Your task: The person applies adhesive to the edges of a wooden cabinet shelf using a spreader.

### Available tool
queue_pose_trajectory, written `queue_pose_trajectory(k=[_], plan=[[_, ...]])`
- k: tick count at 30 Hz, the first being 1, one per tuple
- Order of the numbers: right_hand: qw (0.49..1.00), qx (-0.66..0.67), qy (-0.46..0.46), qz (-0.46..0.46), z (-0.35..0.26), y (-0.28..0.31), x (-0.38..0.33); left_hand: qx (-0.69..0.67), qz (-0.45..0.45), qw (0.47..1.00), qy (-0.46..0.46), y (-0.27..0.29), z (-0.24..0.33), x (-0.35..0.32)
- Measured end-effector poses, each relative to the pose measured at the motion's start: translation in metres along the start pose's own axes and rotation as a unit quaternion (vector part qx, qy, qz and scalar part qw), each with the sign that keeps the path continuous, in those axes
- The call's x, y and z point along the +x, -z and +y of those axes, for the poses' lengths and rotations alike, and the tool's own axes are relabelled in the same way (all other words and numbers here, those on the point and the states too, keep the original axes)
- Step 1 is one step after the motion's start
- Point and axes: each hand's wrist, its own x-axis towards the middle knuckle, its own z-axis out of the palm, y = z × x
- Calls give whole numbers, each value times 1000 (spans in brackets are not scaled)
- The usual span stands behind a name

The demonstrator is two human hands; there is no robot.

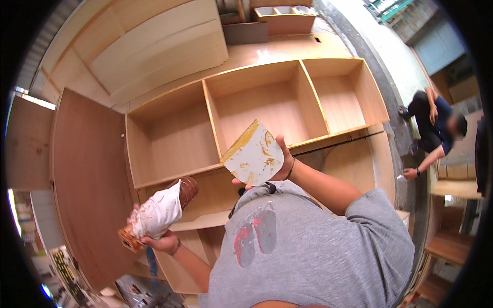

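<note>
My left hand (pixel 163 243) is closed round a roll-shaped bundle (pixel 156 210) wrapped in white, with brown showing at one end and orange-brown smears at the other. What lies inside the wrapping is hidden. In front of my chest, my right hand (pixel 285 163) grips a flat white plate (pixel 252 160) with a rounded lower edge. A yellow-brown strip runs along one side of the plate, and brown smears mark its face. Beyond both hands lies a wooden cabinet (pixel 211 126) with three compartments, its edges yellowish.
A brown wood panel (pixel 87 179) stands at the left. More pale cabinet parts (pixel 197 222) are under my arms. At the far side sits a box with white containers (pixel 283 11). On the right, another person (pixel 436 123) crouches, one arm stretched toward the floor.
</note>
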Motion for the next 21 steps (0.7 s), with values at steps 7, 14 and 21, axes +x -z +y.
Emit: queue_pose_trajectory(k=[7, 14, 21], plan=[[999, 21, -30, 3, -2, -14, 22, 53, -125, 986, 92, 57, 31, 34], [996, -10, -13, 84, -25, -11, -18, 309, -406, 839, 188, 9, 68, 66], [995, -14, -36, 95, -25, -13, -27, 337, -480, 724, 362, -53, 70, 52]])
